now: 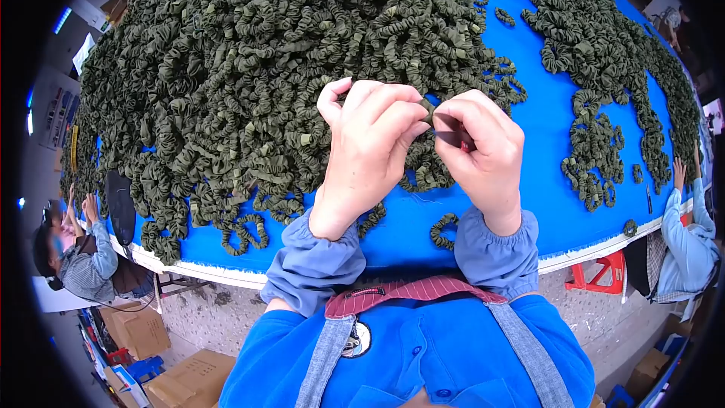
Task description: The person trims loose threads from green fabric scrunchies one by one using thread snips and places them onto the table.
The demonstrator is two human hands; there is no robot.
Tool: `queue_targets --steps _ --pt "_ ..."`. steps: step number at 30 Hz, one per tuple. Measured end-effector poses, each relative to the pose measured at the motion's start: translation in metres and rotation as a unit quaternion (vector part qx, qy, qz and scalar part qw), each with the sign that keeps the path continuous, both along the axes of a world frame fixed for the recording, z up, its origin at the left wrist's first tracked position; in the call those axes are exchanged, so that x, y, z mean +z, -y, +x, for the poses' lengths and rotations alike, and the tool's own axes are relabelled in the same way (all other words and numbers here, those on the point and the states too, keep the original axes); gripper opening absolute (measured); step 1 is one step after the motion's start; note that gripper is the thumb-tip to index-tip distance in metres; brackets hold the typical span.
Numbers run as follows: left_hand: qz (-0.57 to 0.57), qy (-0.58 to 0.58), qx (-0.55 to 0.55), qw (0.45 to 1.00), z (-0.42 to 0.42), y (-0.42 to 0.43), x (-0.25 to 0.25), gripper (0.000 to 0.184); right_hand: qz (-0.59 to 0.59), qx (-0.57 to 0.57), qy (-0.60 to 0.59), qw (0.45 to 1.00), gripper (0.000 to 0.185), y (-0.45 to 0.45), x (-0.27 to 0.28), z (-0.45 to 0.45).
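Note:
In the head view my left hand [370,140] is raised over the table, thumb and fingertips pinched together on a bit of dark green gathered fabric, apparently a scrunchie [428,110], mostly hidden by my fingers. Close beside it, my right hand [487,155] is curled round a small dark tool with a red part, which looks like thread snips [451,137]. Its fingertips meet the fabric too. Behind both hands rises a large heap of dark green scrunchies [264,68]. A single scrunchie [444,232] lies below my right hand.
The blue-covered table [544,143] has a white frayed front edge. More scrunchies [589,45] lie in heaps at the right. Co-workers sit at the far left [87,257] and far right [689,245]. A red stool [598,275] and cardboard boxes [192,379] stand below.

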State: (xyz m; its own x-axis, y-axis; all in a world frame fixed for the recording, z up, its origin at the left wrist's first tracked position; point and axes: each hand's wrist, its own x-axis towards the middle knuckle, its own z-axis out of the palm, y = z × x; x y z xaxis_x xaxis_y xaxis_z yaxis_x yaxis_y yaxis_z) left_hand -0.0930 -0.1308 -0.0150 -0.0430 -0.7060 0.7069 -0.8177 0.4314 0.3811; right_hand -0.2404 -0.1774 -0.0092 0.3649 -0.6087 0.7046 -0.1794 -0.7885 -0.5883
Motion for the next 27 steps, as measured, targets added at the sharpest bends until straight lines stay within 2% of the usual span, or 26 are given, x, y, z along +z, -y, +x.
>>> queue_targets --steps 7,9,11,12,14,16,21,27 --pt "-0.013 0.046 0.032 0.998 0.000 0.002 -0.001 0.009 0.002 0.004 -0.006 1.000 0.016 0.003 -0.006 -0.001" --pt "-0.005 -0.011 0.048 0.999 0.008 0.005 -0.007 0.008 0.092 0.084 0.085 0.989 0.015 -0.001 -0.008 -0.006" --pt "0.000 -0.069 0.069 0.995 0.013 0.007 -0.012 0.007 0.180 0.166 0.172 0.954 0.015 -0.002 -0.008 -0.009" --pt "-0.001 -0.068 0.072 0.995 0.013 0.006 -0.013 0.007 0.179 0.170 0.172 0.954 0.015 -0.001 -0.008 -0.006" --pt "0.057 -0.270 -0.034 0.960 0.010 0.003 -0.014 0.007 0.192 0.111 0.146 0.964 0.018 -0.001 -0.009 0.000" --pt "0.111 -0.458 -0.142 0.870 0.006 0.002 -0.015 0.007 0.203 0.049 0.117 0.971 0.023 0.000 -0.008 0.003" --pt "0.115 -0.496 -0.179 0.842 0.005 0.000 -0.011 0.010 0.086 0.060 0.080 0.991 0.033 0.002 -0.009 0.002" --pt "0.116 -0.478 -0.171 0.854 0.006 -0.002 -0.010 0.011 0.006 0.030 0.020 0.999 0.033 -0.004 0.000 0.001"
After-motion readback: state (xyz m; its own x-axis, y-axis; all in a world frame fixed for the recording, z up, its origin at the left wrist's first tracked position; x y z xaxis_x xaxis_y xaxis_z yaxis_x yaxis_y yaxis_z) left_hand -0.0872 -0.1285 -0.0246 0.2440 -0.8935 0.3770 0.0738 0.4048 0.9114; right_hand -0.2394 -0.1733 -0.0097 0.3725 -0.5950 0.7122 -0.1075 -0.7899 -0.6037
